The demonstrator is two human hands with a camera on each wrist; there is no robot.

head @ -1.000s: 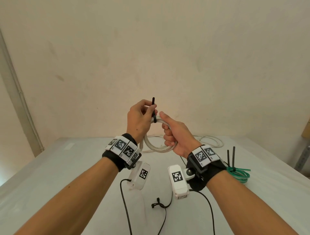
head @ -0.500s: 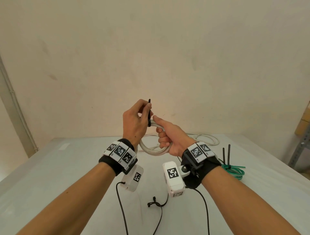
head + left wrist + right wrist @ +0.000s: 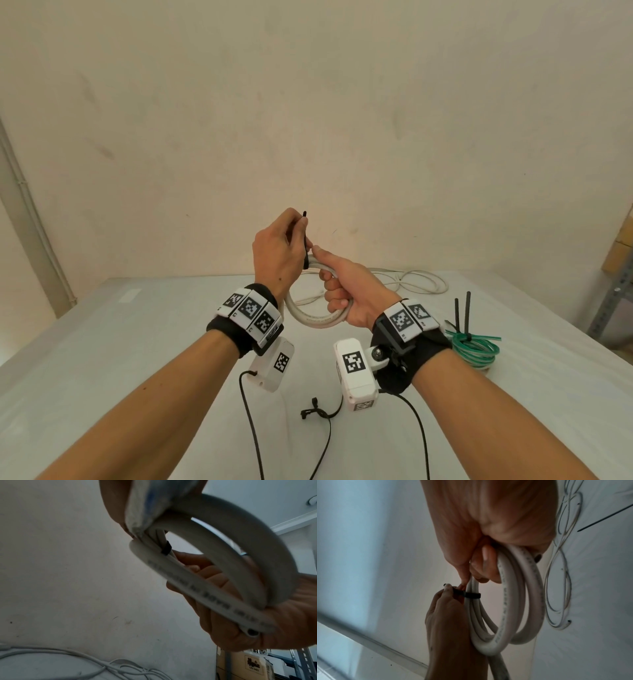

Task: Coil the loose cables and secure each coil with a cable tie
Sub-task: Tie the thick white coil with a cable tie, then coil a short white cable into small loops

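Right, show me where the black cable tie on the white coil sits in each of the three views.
Head: black cable tie at centre, its tail pinched upright by the left hand, at the top of the white coil.
Left wrist: a short black band across the coil's strands, centre.
Right wrist: a black band across the coil's left side, below centre.
Shared landmark: the right hand gripping the coil.

Smooth white plastic-sheathed cable coil (image 3: 317, 317), matt black cable tie (image 3: 471, 595)

Right hand (image 3: 488, 520) holds white coil (image 3: 513, 601); left hand (image 3: 450, 615) pinches black tie (image 3: 471, 595).
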